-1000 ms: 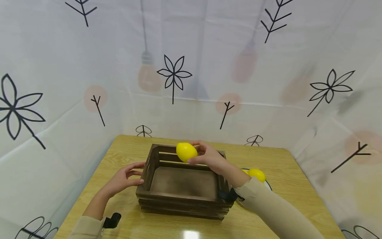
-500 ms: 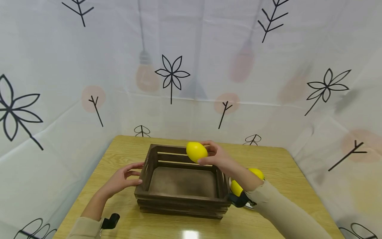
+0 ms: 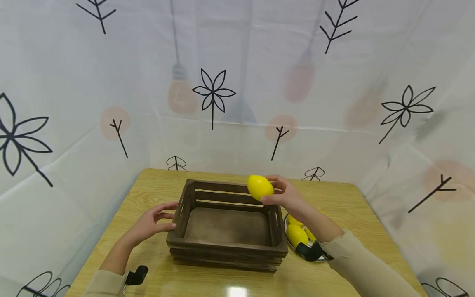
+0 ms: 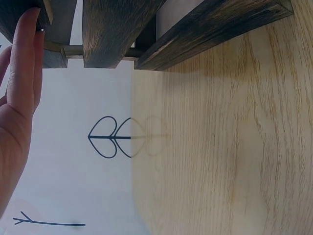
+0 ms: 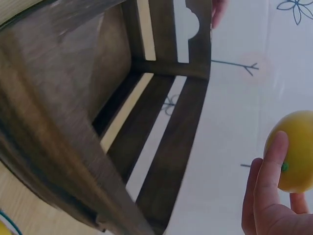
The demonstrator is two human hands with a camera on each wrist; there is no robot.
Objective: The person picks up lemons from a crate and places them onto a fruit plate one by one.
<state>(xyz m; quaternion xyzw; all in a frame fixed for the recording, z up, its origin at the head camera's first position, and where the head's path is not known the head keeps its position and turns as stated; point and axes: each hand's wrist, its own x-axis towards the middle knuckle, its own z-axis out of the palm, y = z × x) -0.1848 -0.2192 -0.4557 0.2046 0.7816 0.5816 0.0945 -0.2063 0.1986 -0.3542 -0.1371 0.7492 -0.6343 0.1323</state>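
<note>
A yellow lemon (image 3: 260, 187) is held up by my right hand (image 3: 283, 194), pinched between thumb and fingers over the far right part of a dark wooden crate (image 3: 226, 247). In the right wrist view the lemon (image 5: 296, 152) shows a green spot at its end, with the fingers wrapped along its side. The crate's inside floor is bare. At the crate's left end my left hand (image 3: 154, 220) rests its fingertips on the outer wall, fingers nearly straight. The left wrist view shows those fingers (image 4: 24, 63) against the slats.
Right of the crate, partly under my right forearm, a rimmed plate (image 3: 291, 243) carries several lemons (image 3: 297, 235). Everything stands on a light wood table (image 3: 159, 187), with a patterned white cloth (image 3: 237, 144) hanging behind and at both sides.
My right hand has moved to the right with the lemon, from over the crate's middle toward its right end. More of the plate shows now. My left hand stays at the crate.
</note>
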